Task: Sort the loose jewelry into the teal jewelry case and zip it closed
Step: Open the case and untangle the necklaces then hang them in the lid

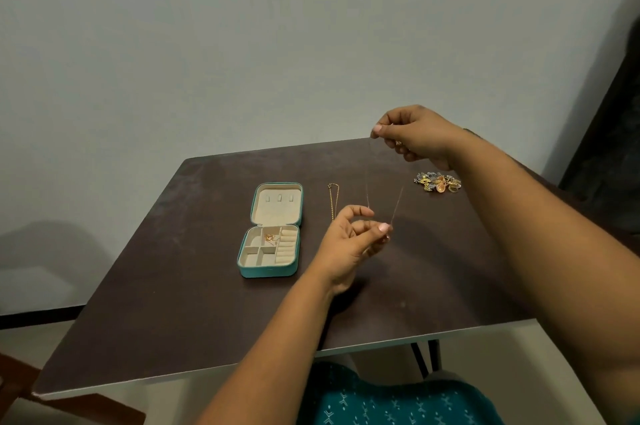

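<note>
Dark brown table [173,286], pale grey wall [242,43]

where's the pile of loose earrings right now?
Head view: the pile of loose earrings lies on the dark table at far right, just under the right hand, well right of the open teal case.

Dark brown table [173,286]: open teal jewelry case [269,244], gold chain [333,199], perhaps earrings heaped [438,182].

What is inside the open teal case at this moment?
The teal case lies open. One small gold piece sits in an upper middle compartment. The other compartments and the ring rolls look bare; nothing covers the tray, though tiny items would be hard to see.
</note>
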